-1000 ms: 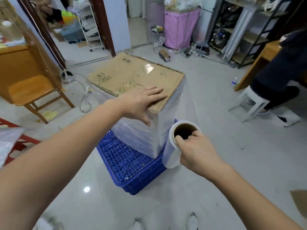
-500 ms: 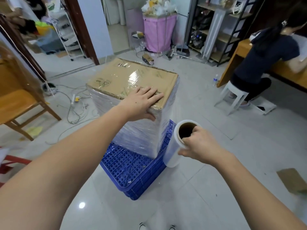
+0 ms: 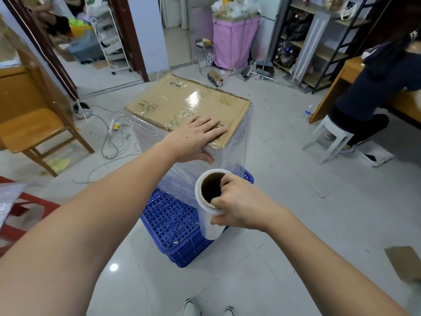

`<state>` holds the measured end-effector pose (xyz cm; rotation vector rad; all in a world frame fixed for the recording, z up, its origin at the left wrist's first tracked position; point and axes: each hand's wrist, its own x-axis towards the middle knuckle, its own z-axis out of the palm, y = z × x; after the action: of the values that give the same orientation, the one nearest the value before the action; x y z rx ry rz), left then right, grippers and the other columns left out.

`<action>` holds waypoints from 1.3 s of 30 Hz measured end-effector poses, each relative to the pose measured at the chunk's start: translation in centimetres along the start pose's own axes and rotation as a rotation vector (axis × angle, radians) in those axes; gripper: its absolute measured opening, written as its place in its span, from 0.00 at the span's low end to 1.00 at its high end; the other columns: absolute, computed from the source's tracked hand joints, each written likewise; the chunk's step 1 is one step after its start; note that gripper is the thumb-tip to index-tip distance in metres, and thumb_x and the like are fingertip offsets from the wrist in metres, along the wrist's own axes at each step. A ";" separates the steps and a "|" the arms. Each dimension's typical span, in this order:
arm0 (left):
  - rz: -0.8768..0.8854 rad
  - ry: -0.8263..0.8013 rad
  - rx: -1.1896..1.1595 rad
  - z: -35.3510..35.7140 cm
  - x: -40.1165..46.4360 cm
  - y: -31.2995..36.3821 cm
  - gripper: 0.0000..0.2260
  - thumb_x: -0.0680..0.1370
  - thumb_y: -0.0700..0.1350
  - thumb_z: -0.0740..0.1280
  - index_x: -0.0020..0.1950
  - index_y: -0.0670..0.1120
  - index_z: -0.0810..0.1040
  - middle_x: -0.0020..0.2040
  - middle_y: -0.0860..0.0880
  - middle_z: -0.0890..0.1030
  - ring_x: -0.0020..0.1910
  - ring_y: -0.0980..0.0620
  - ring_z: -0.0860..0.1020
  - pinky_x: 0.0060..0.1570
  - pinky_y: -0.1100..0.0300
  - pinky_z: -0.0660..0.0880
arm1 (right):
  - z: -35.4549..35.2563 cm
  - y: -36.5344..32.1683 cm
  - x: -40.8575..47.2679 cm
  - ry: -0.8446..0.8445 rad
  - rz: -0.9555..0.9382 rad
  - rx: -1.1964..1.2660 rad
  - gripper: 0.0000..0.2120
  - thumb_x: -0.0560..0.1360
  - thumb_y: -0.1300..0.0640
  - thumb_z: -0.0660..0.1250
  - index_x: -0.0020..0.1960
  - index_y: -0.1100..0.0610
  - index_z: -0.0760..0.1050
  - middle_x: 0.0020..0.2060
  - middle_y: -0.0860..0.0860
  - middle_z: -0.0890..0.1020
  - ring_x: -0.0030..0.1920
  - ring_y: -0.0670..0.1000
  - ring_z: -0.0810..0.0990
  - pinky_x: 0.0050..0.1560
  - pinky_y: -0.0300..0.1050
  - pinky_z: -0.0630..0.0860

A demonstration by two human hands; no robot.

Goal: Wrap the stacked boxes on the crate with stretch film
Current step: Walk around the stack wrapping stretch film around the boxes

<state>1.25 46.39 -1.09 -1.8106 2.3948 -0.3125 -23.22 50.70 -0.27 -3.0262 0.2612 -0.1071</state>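
L hand [image 3: 196, 139] flat, fingers straight, pressing on boxes [image 3: 189, 106] — R hand [image 3: 239, 208] gripping film roll [image 3: 208, 206] upright by crate [image 3: 173, 224] — box sides film-wrapped, glossy.

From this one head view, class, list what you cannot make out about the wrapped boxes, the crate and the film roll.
- Stacked boxes: how many there are; film layers blur the sides, and the far sides face away.
- Blue crate: its far part is hidden under the boxes.
- Film roll: its lower end is hidden behind its own body; the right hand covers one side.
- Box top under the left hand: the print is covered.
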 end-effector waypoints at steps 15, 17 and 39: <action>-0.016 0.018 -0.011 -0.2 -0.1 0.1 0.47 0.72 0.76 0.61 0.85 0.55 0.50 0.84 0.46 0.57 0.82 0.42 0.56 0.80 0.43 0.55 | 0.7 -3.1 0.5 -0.037 0.297 -0.196 0.15 0.73 0.51 0.70 0.47 0.54 0.64 0.34 0.50 0.80 0.31 0.54 0.70 0.47 0.49 0.66; -0.013 0.021 -0.024 -0.1 -0.1 0.1 0.47 0.72 0.75 0.61 0.85 0.55 0.50 0.84 0.46 0.56 0.83 0.42 0.56 0.80 0.43 0.55 | 0.9 -3.9 1.0 -0.005 0.409 -0.144 0.17 0.76 0.44 0.67 0.45 0.54 0.64 0.33 0.50 0.79 0.31 0.54 0.72 0.46 0.49 0.67; 0.304 0.006 -0.214 0.9 -0.5 -8.6 0.48 0.73 0.73 0.68 0.84 0.60 0.46 0.85 0.48 0.50 0.84 0.45 0.49 0.82 0.47 0.48 | 0.6 -8.7 9.6 -0.117 1.190 0.027 0.17 0.77 0.42 0.66 0.41 0.54 0.71 0.32 0.49 0.72 0.36 0.54 0.72 0.38 0.46 0.65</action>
<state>9.60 44.58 0.08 -1.4831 2.7466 -0.0311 -12.25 57.62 0.71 -2.3190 1.8697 0.1597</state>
